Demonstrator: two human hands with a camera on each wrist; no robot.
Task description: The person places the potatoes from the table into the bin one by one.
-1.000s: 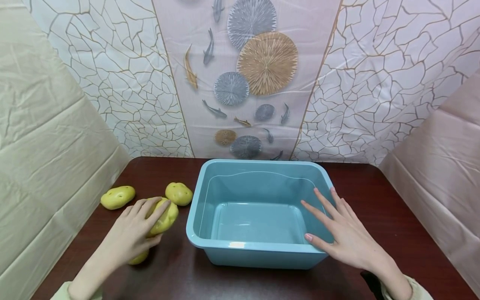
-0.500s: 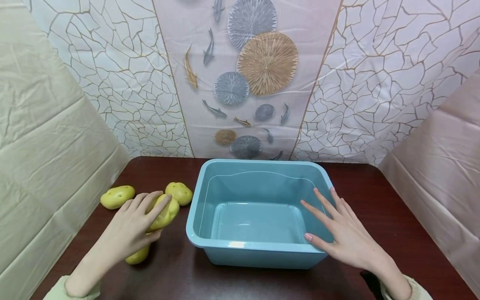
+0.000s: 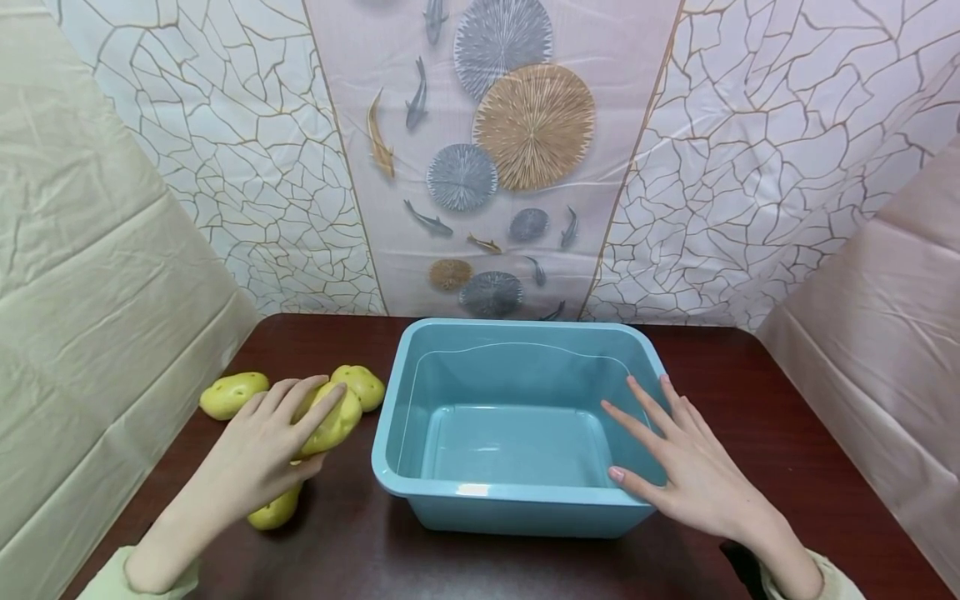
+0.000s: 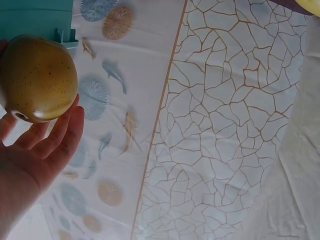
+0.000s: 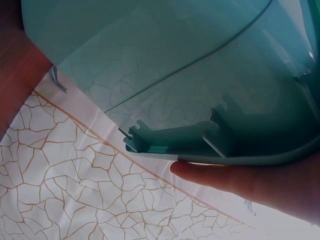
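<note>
In the head view my left hand [image 3: 258,450] grips a yellow potato [image 3: 335,422], left of a blue plastic basin [image 3: 525,493]. The left wrist view has the same potato [image 4: 40,77] large, brownish and speckled, with fingers curled around its underside. One more potato [image 3: 276,507] lies just under this hand, partly covered by it. My right hand [image 3: 686,467] has spread, straight fingers at the basin's right rim, and holds nothing. From the right wrist, one finger [image 5: 215,175] lies along the outside of the basin's rim [image 5: 240,160].
Two further potatoes lie on the dark wooden table [image 3: 750,400]: one at the far left [image 3: 234,395], another beside the basin's left wall [image 3: 363,386]. Patterned cloth [image 3: 480,250] hangs behind the table, and pale cloth [image 3: 90,317] slopes along its left side.
My left hand has risen slightly with the potato, which has turned a little. More of the potato beneath it shows. The right hand and the basin stay put.
</note>
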